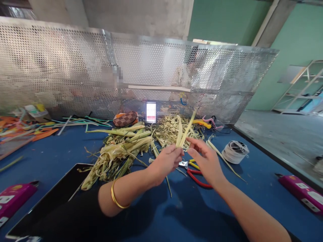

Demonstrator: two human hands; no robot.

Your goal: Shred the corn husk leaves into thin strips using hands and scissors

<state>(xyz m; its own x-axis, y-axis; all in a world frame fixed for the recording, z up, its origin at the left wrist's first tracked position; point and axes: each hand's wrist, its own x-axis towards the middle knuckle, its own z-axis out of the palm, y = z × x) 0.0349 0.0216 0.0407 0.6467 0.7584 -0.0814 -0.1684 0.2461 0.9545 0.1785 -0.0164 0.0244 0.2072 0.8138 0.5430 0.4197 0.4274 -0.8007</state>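
Observation:
My left hand, a gold bangle on its wrist, is closed in a pinch around the lower ends of pale green leaf strips that look like corn husk. They fan upward into two tips. Just right of them is my right hand, thumb and fingers apart, its index fingertip close to the strips; whether it touches them I cannot tell. Partly hidden below the hands lies a metal hand tool with red and yellow handles. To the left lies a bundle of husks; shredded husk is heaped behind.
A white cord spool stands at right. A black tray lies at left; purple objects sit at both sides. Behind are a checkered pouch, a lit phone, colored strips and a perforated metal screen.

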